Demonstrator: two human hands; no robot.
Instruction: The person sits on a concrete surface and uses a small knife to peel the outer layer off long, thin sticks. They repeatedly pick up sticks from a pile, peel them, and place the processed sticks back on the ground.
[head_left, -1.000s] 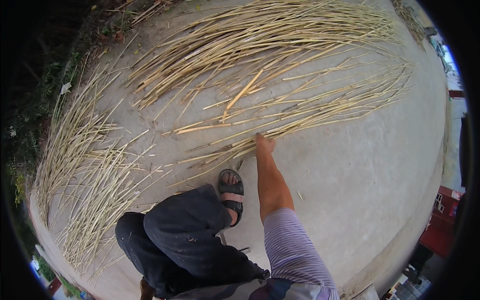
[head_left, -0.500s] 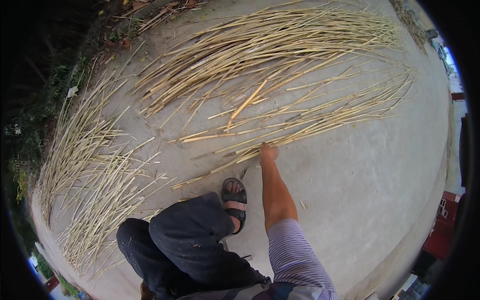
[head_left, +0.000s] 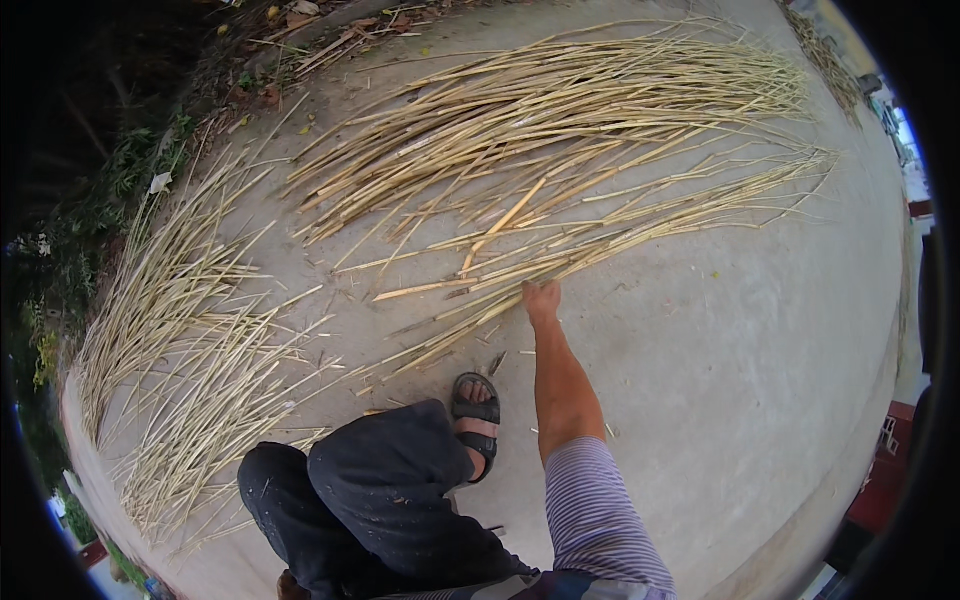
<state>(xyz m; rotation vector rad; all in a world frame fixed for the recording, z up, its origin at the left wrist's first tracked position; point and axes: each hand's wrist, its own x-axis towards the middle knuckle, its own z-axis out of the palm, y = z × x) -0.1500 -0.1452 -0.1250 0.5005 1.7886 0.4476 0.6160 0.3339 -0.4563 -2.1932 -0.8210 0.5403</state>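
Observation:
My right hand (head_left: pixel 541 296) reaches forward and is closed around a thin bundle of long, dry yellowish stalks (head_left: pixel 632 236) lying on the ground. Their thicker ends fan out to the left of the hand. To the right, the thin tips stretch away and spread. My fingers are partly hidden behind the back of the hand. One thicker, tan stalk (head_left: pixel 508 222) slants across the others just beyond the hand. My left hand does not show.
A large heap of stalks (head_left: pixel 560 100) lies on the concrete ground (head_left: pixel 740 370) farther off. Another pile of shorter stalks (head_left: pixel 190 370) spreads out on the left. My sandalled foot (head_left: pixel 476 425) rests near the bundle. Plants (head_left: pixel 110 185) line the left edge.
My right hand stays closed on the stalks. Their ends left of the hand have shifted, and the bundle now lies against the neighbouring stalks. The view has tilted slightly.

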